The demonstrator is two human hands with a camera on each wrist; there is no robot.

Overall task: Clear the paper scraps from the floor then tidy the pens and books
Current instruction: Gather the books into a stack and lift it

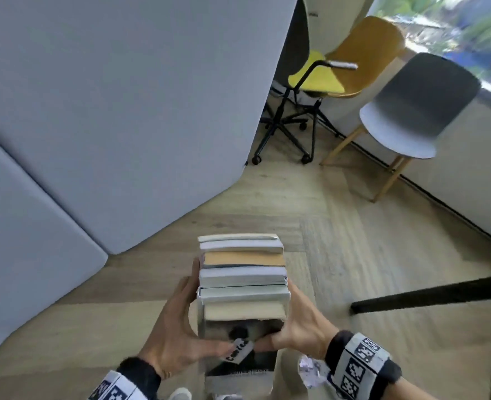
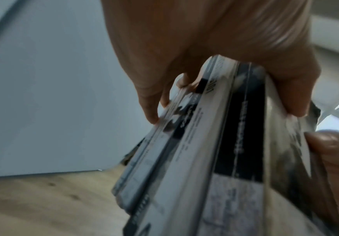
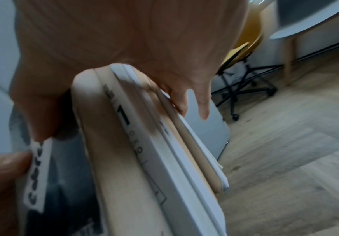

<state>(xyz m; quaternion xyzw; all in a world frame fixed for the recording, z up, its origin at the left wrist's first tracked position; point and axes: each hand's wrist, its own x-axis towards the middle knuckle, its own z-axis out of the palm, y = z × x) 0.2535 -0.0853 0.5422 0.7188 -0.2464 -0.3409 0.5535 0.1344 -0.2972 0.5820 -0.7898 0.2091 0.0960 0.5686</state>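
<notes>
Head view is showing the grey partition [image 1: 123, 111] filling the left side, above the wooden floor [image 1: 354, 241]. Nearer the middle, the left hand [image 1: 175, 321] is gripping the left side of the stack of books [image 1: 243, 281], fingers curled round it, thumb across the front cover. The right hand [image 1: 299, 324] is clasping the opposite side likewise, holding the stack above the floor. A crumpled paper scrap [image 1: 310, 370] is lying just below the right wrist. Further right, a yellow chair [image 1: 354, 62] and a grey chair [image 1: 411, 111] are standing.

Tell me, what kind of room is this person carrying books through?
Probably an office or study space. A swivel chair on castors stands beside grey partition panels, a grey chair sits by the window, and both hands grip a stack of books.
</notes>
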